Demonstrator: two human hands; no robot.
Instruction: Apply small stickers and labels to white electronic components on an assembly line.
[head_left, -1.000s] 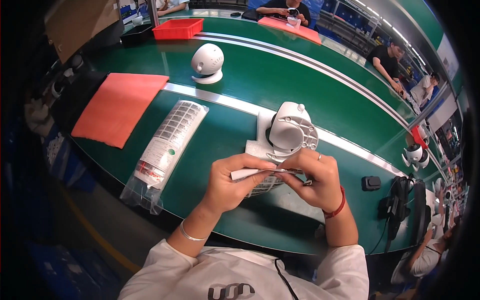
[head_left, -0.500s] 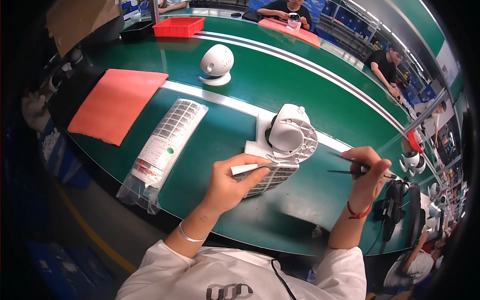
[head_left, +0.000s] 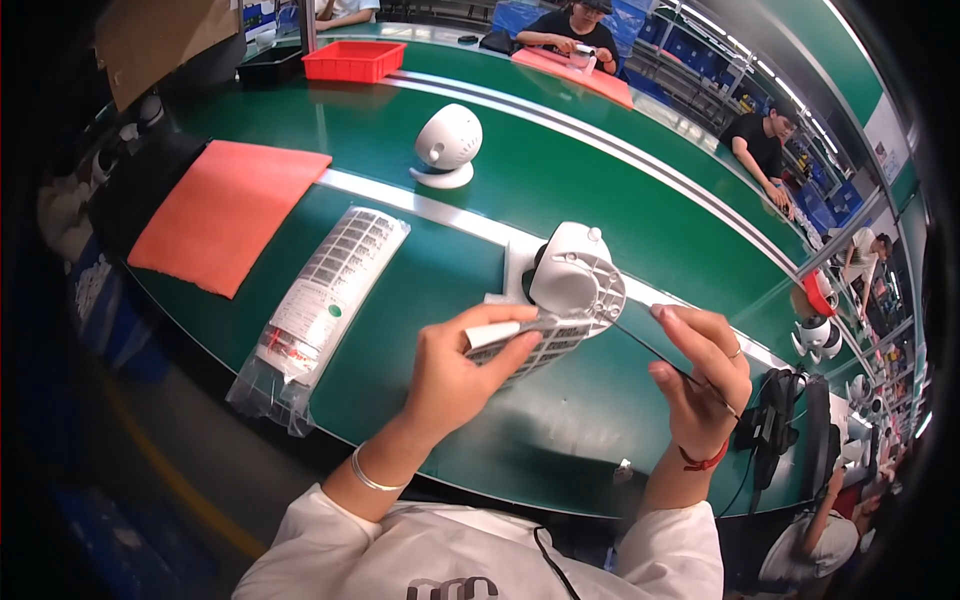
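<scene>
A white security camera (head_left: 572, 275) lies with the underside of its ring-shaped base turned up, propped on a white foam block (head_left: 517, 268). Just in front of it, my left hand (head_left: 455, 375) pinches a sheet of small printed labels (head_left: 545, 352) whose white edge is curled over. My right hand (head_left: 705, 375) grips dark, thin tweezers (head_left: 660, 355). Their tips reach the camera's base; whether a label is between them is too small to tell. To the left lies a plastic-wrapped pack of label sheets (head_left: 325, 290).
A second white camera (head_left: 450, 138) stands on the green belt (head_left: 560, 150). An orange foam mat (head_left: 230, 215) lies at left, a red bin (head_left: 353, 62) far back. Black cables and adapters (head_left: 775, 415) sit at right. Co-workers (head_left: 575, 35) work across the line.
My right hand has swung left and down, bringing the tweezers' tips from the right to the camera's base. The second camera has shifted slightly right along the belt. My left hand barely moved.
</scene>
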